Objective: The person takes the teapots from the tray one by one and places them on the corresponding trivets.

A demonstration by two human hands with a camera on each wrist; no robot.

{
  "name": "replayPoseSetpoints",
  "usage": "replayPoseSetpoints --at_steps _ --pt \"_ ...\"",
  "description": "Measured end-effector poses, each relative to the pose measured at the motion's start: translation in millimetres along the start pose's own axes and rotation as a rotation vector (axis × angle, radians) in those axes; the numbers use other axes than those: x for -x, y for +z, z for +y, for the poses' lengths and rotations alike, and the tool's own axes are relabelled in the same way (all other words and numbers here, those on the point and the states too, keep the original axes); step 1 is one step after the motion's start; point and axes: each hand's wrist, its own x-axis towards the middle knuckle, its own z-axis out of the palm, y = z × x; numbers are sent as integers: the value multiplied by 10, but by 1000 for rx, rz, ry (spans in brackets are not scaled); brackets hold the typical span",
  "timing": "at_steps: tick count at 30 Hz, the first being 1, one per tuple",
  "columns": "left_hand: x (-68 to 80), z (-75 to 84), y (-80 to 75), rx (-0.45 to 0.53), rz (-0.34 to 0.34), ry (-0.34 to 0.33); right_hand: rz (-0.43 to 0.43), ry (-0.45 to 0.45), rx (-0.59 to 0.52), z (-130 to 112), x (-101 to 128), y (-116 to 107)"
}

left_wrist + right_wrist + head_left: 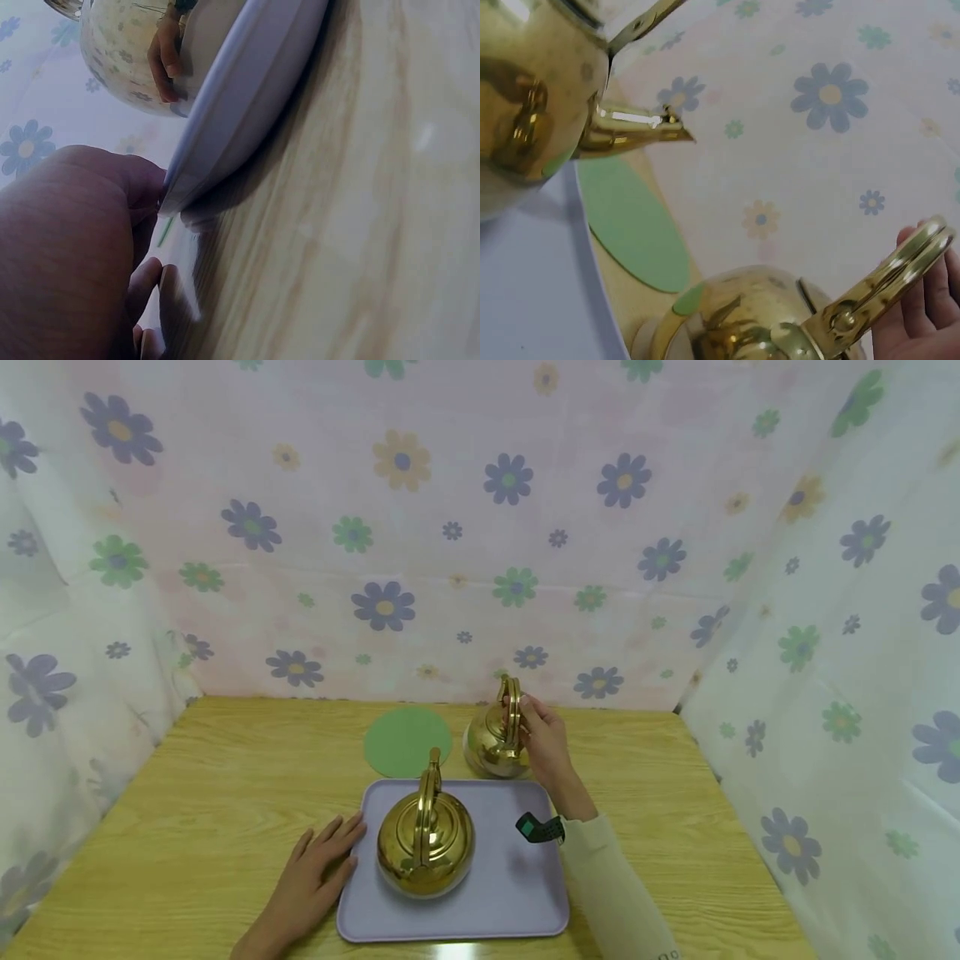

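Right hand (546,739) holds the far kettle (487,750) by its handle (514,714), the grip curled round the curved metal bar. Left hand (315,877) lies at the left side of the tray (517,897), its grip relaxed, fingers nearly straight, slightly spread and touching the rim.

Largest is the cloth (450,556) printed with purple, green and orange flowers, which hangs along the far side and down the left and right. Next comes the table (202,793), yellow with a wood grain, its far edge meeting the cloth. At the near middle of the table sits the tray, pale purple and rectangular, with rounded corners and a raised rim. A cream sleeve (618,893) covers the right forearm, just right of the tray.

On the left half of the tray stands the near kettle (401,860), shiny gold, its spout (634,129) pointing toward the far side. Past the tray's far edge, toward the right, is the far kettle, gold as well; whether its base touches the table, I cannot tell. A flat round green mat (408,739) lies left of it. Smallest is a black gadget (534,832) at the right wrist.
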Motion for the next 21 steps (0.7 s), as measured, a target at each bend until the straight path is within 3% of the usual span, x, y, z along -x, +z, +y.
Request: replayPoseSetpoints --at_steps 8,14,21 --pt "0 -7 13 -4 8 6 104 -18 -28 -71 112 -27" --pt "-1 -7 14 -5 10 9 112 -17 -105 -87 196 -76" --pt "-15 18 -14 19 -8 -4 108 -19 -122 -114 308 -100"
